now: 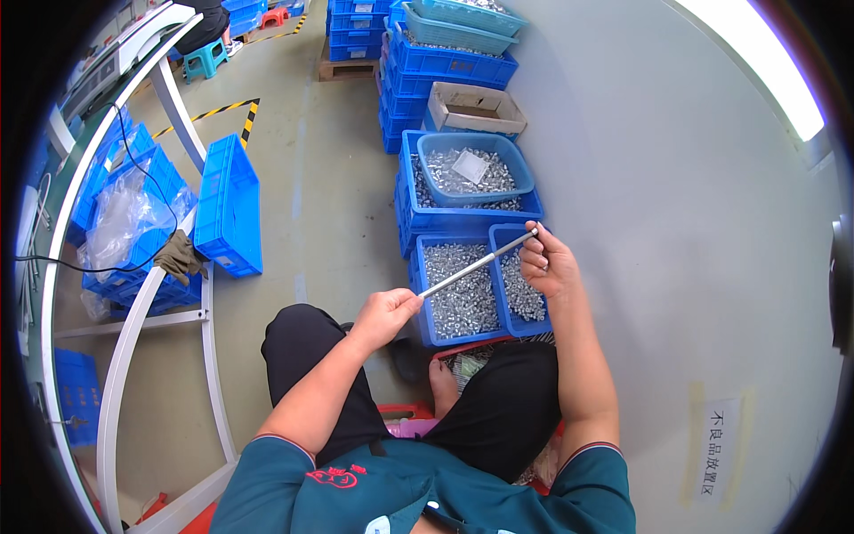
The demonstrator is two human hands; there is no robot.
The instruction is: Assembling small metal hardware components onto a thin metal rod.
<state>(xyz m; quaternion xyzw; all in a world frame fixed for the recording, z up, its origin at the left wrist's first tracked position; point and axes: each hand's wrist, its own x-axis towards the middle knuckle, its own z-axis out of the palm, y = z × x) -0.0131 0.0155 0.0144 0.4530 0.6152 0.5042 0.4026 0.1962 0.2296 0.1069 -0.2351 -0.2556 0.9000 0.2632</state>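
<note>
A thin silvery metal rod point(471, 267) slants upward to the right between my hands, above the bins. My left hand point(388, 315) is closed round its lower end. At the upper end, my right hand point(549, 262) pinches the tip between thumb and fingers; a small dark bit shows there, too small to name. Beneath the rod stands a blue bin point(422, 307) full of small shiny metal parts. A narrower blue bin point(503, 313) with similar parts sits beside it, below my right hand.
Behind these, a light blue tub point(429, 142) of metal parts rests on a larger bin. Stacked blue crates point(414, 93) rise farther back, with an open carton point(480, 93). A white-framed table point(124, 356) stands at left beside an upright blue crate point(229, 209). A pale wall point(676, 267) runs along my right.
</note>
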